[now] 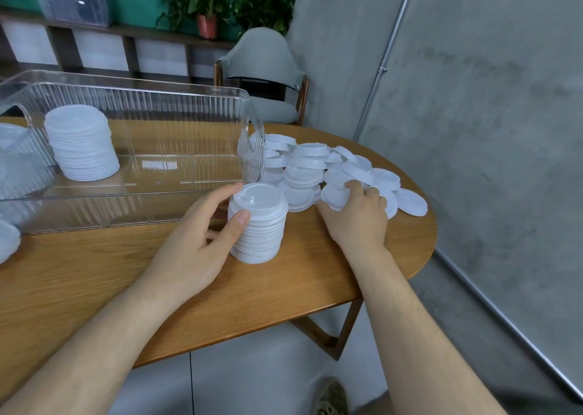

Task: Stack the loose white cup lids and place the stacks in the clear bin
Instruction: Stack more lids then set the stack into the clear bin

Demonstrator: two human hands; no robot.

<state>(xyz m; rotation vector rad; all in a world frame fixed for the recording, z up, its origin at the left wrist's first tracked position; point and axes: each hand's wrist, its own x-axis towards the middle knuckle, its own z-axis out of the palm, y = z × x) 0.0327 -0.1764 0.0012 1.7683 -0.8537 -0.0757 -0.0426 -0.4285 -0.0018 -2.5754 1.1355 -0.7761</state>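
My left hand (202, 241) holds a stack of white cup lids (258, 225) that stands upright on the wooden counter (284, 288). The thumb lies on the near side of the stack and the fingers are curled round its far side, so the hand is closed about it. The stack stands just in front of the right near corner of the clear bin (189, 87).

My right hand (356, 215) is on the heap of loose white lids (309, 165), which lies on the counter to the right of the bin, some lids touching its end wall. The fingers are curled over one single lid (334, 196) at the near edge of the heap, and the thumb is at the rim of this lid, so the hand grips it.

Inside the bin, in its left part, a second stack (82, 143) of lids stands upright. More white lids are seen at the far left edge, but they are blurred through the bin wall.

Behind the counter there is a grey chair (262, 58), and further back some potted plants (208, 4).
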